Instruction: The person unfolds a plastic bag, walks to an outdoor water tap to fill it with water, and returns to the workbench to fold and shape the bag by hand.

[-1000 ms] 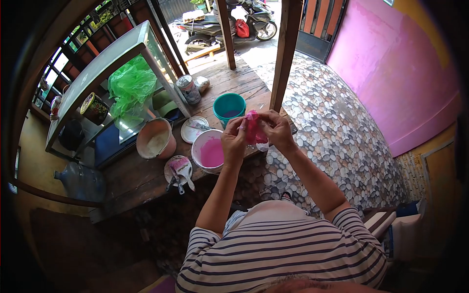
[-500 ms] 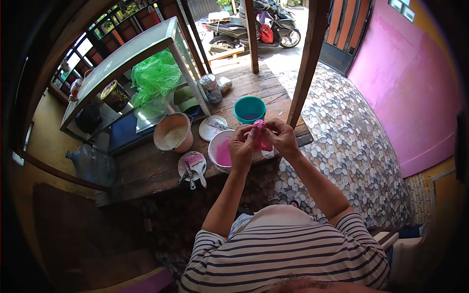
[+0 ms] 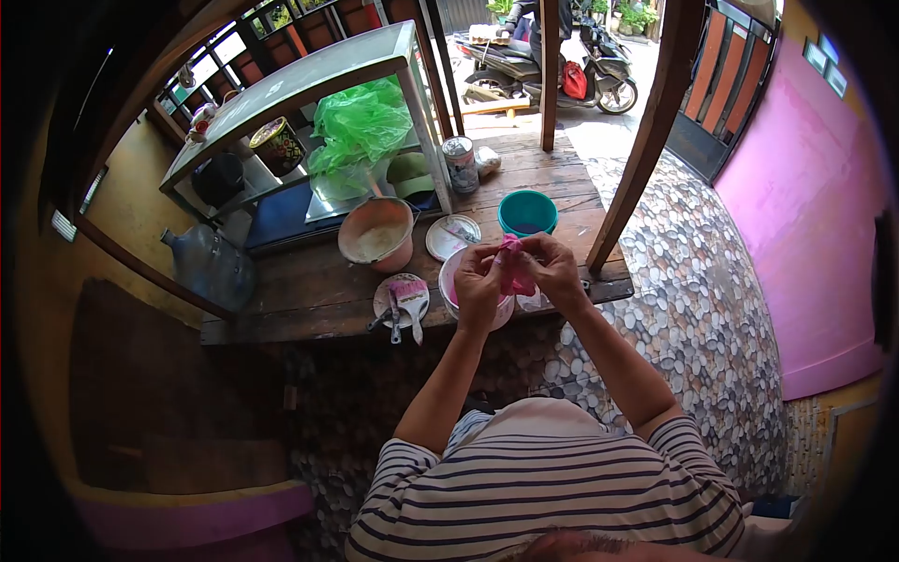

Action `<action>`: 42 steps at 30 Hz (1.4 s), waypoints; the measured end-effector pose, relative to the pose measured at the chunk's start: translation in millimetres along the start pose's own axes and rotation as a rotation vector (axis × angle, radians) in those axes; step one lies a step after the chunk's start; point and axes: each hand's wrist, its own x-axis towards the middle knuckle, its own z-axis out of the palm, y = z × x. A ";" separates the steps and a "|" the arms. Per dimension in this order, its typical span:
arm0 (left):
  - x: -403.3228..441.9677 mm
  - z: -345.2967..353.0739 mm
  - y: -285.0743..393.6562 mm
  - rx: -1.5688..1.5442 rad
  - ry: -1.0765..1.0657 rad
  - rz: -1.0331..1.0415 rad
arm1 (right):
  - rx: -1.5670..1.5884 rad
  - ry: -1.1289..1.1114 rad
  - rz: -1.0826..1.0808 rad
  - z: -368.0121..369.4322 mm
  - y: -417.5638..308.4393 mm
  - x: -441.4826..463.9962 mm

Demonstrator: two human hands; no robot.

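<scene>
A small, crumpled pink plastic bag (image 3: 518, 275) is pinched between my two hands. My left hand (image 3: 478, 288) grips it from the left, and my right hand (image 3: 556, 272) holds its upper right side, the fingertips close together at the top. Directly below is a white bucket (image 3: 490, 321) with pink paint inside, partly covered by my hands. Just beyond my fingers stands a teal bucket (image 3: 527, 214). A wide paintbrush (image 3: 411, 304) with pink bristles lies with other tools on a round lid (image 3: 384, 298) to the left.
On the wooden table (image 3: 290, 300) are an orange bucket (image 3: 379, 245), a white lid (image 3: 437, 245) and a paint-smeared can (image 3: 460, 167). A glass display case (image 3: 281, 80) stands behind. Wooden posts (image 3: 646, 140) rise at the right. A motorbike (image 3: 562, 75) is outside.
My view has turned left, so the table and its buckets sit further right. My hands still hold the pink bag, which now hangs more visibly between them.
</scene>
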 end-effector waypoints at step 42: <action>-4.2 -2.0 -14.7 -0.010 -0.142 -0.153 | 0.096 0.099 0.011 -20.8 -5.6 -13.7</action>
